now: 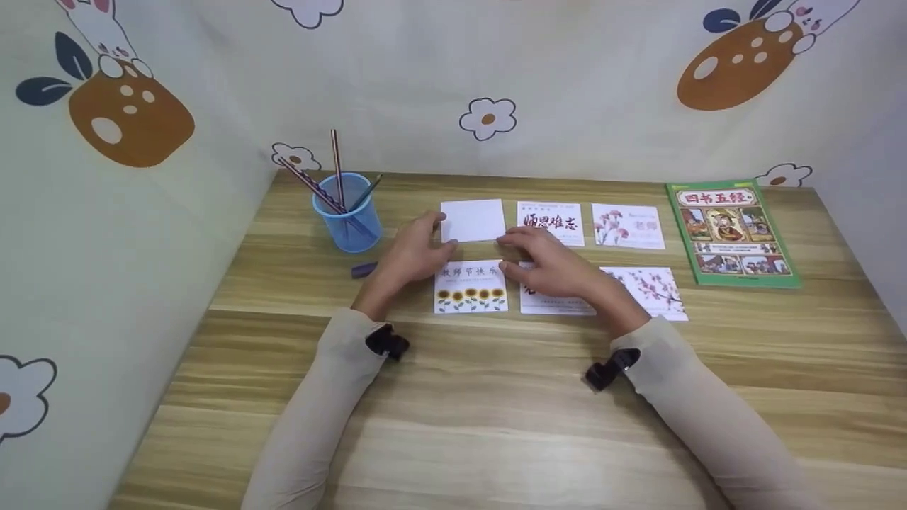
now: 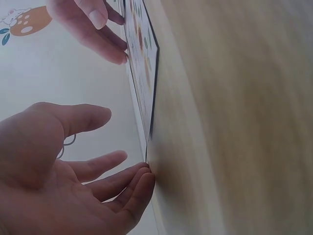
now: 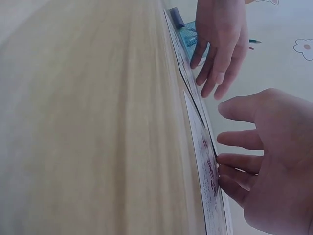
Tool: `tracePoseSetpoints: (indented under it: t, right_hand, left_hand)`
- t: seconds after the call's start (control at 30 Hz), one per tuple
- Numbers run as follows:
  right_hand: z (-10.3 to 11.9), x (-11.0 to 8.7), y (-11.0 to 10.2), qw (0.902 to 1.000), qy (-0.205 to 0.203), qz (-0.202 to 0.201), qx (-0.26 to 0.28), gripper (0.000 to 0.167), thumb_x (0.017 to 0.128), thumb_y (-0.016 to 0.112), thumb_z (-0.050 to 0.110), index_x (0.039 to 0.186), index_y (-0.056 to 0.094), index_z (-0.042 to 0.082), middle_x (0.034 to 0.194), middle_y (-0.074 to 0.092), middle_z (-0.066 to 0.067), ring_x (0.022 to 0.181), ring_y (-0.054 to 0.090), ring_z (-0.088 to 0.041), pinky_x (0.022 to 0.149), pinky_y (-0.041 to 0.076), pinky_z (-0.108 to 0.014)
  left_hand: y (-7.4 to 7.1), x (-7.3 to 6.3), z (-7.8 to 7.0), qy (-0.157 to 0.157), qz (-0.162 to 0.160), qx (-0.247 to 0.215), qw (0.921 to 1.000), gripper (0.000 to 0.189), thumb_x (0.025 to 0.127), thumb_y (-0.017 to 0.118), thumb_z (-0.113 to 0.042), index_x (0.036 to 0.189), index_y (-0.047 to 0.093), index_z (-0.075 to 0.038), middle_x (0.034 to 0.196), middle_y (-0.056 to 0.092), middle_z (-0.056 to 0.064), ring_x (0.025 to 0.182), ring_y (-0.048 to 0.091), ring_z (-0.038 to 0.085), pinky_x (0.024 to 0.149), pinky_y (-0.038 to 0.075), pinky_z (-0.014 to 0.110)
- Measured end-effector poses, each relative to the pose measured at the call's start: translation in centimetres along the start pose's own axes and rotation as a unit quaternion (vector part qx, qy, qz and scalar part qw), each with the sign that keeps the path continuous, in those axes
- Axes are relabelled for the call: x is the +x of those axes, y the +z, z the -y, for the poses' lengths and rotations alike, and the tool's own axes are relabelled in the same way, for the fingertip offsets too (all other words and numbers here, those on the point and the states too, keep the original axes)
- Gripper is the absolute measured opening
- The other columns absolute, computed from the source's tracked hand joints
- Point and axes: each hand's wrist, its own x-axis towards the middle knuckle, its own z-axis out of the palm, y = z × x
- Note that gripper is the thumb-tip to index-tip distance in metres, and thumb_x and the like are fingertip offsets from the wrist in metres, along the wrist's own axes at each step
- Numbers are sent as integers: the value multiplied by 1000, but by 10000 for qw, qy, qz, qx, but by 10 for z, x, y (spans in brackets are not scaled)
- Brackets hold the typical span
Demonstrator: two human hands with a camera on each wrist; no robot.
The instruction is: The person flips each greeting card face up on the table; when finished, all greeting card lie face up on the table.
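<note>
A plain white card (image 1: 472, 220) lies in the back row of cards, its face blank. My left hand (image 1: 414, 249) is at its left edge, fingers loosely bent. My right hand (image 1: 553, 263) has its fingertips by the card's lower right corner, thumb and fingers apart. Just below lies a sunflower card (image 1: 472, 303) with the right thumb near its upper right corner. The right hand partly covers a card with red lettering (image 1: 550, 222) and a card with dark lettering (image 1: 560, 306). In the left wrist view, the left hand (image 2: 83, 171) has its thumb spread from the fingers.
Further right are a card with pink flowers (image 1: 623, 227) and a blossom-branch card (image 1: 655, 292), partly behind the right forearm. A green-edged book (image 1: 734, 234) lies at the right. Left of the cards stand a blue mesh cup (image 1: 354, 230) with pencils and a small dark purple object (image 1: 363, 270).
</note>
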Motion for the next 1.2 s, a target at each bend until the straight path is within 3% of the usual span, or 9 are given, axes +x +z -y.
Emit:
tracePoseSetpoints:
  t: [0.37,0.47,0.57,0.67,0.77,0.87,0.93,1.2]
  right_hand:
    - [2,0,2,9989,-245,145,-364,51,106,67,32,150,63,5,162,53,-22,154,47,-42,132,33,-60]
    - [3,0,3,9989,-193,144,-397,52,106,67,32,150,62,5,163,52,-22,155,46,-41,132,32,-60]
    - [3,-1,3,9990,-171,121,-391,52,106,68,32,150,62,5,163,52,-22,155,46,-41,132,31,-59]
    - [3,-1,4,9989,-238,83,-388,52,105,69,30,150,62,4,161,54,-22,154,47,-41,132,33,-59]
    - [4,-2,4,9987,-364,8,-354,52,104,69,27,149,62,2,157,57,-23,150,51,-41,129,37,-58]
    - [5,-1,3,9990,-397,-88,-199,54,105,69,26,152,59,1,156,58,-21,147,54,-38,128,40,-55]
    - [6,-1,3,9991,-393,-168,-37,57,105,69,25,155,55,1,158,55,-19,149,52,-36,129,39,-53]
    - [7,-1,2,9984,-202,-327,415,70,107,67,30,167,39,10,167,47,-13,155,45,-30,132,36,-50]
  left_hand:
    - [0,-1,-3,38,65,-11,10000,66,108,65,-34,164,42,-9,169,46,19,158,43,35,131,37,51]
    - [0,-2,-3,66,67,-148,9998,65,108,65,-34,164,43,-10,169,46,18,157,44,35,131,38,51]
    - [1,0,-2,187,-127,-529,9983,61,107,67,-30,161,47,-9,166,49,18,152,51,34,127,43,50]
    - [2,2,0,490,-475,-1174,9907,59,105,70,-16,159,48,-7,161,53,19,141,62,34,119,53,46]
    - [3,4,0,907,-782,-1862,9752,66,100,72,-1,160,44,-6,156,55,20,128,71,36,109,61,42]
    - [3,4,-3,1199,-940,-2243,9625,77,98,75,3,164,37,-9,153,55,19,120,75,35,106,62,39]
    - [4,4,-5,1307,-913,-2399,9576,82,98,76,2,166,33,-11,154,54,18,120,76,33,106,62,39]
    - [12,3,-10,1809,-385,-2441,9520,82,102,73,-6,170,28,-15,167,44,17,132,69,33,113,58,43]
